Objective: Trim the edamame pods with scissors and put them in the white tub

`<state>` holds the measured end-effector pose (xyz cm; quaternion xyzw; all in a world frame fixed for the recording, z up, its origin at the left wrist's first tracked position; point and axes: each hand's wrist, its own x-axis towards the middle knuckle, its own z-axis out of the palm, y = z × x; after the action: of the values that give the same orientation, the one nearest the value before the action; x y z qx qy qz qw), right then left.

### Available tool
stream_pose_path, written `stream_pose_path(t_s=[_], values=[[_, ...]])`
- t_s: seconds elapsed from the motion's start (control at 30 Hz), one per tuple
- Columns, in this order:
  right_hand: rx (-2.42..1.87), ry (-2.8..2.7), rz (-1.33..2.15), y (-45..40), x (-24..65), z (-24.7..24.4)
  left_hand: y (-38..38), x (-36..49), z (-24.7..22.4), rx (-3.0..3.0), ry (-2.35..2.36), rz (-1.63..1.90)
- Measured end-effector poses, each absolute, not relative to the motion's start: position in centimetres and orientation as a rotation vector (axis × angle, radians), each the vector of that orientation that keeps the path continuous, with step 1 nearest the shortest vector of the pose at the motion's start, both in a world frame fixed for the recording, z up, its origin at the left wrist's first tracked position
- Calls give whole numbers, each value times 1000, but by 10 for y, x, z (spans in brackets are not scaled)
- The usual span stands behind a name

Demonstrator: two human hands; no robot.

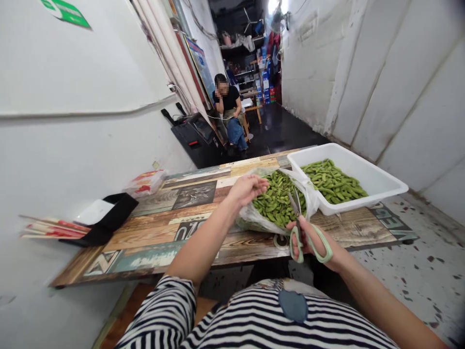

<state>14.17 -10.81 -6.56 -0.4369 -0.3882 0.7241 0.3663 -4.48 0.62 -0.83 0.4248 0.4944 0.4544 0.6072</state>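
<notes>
A clear plastic bag (254, 220) full of green bean pods (278, 196) lies open on the wood-patterned table (156, 242). My left hand (250, 188) is over the bag's left side, fingers curled together; whether a pod is between them is too small to tell. In my right hand (307, 238) are scissors (297, 206) with pale green handles, fingers through the loops. Their blades are parted and point up over the right side of the bag. Beside the bag, to the right, a white tub (385, 186) holds more pods (332, 182).
At the table's left stand a black holder (105, 225) with a white item and red-wrapped chopsticks (54, 229). A red and white plastic packet (145, 183) lies at the back left. Beyond the table, a person (228, 109) sits near a black box (198, 140).
</notes>
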Motion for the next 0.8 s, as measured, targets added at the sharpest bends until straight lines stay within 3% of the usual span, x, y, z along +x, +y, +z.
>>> stream_pose_path(t_s=[0.1, 0.23, 0.43, 0.53, 0.7, 0.8], values=[[-1113, -990, 1901, -110, 145, -71, 28, -58, -4, 1453, 1423, 967], [-1105, -1025, 1897, -112, 146, -74, 38, -54, -12, 2148, 1533, 429], [-1117, -1063, 1876, -113, 148, -71, 35, -45, -12, 2288, 1553, 29], [-1127, -1069, 1879, -113, 147, -71, 37, -47, -11, 2281, 1504, 65], [-1152, -1111, 1849, -112, 146, -67, 35, -42, -8, 2071, 1293, 512], [-1194, -1159, 1784, -112, 146, -61, 25, -32, -7, 1854, 1156, 547]])
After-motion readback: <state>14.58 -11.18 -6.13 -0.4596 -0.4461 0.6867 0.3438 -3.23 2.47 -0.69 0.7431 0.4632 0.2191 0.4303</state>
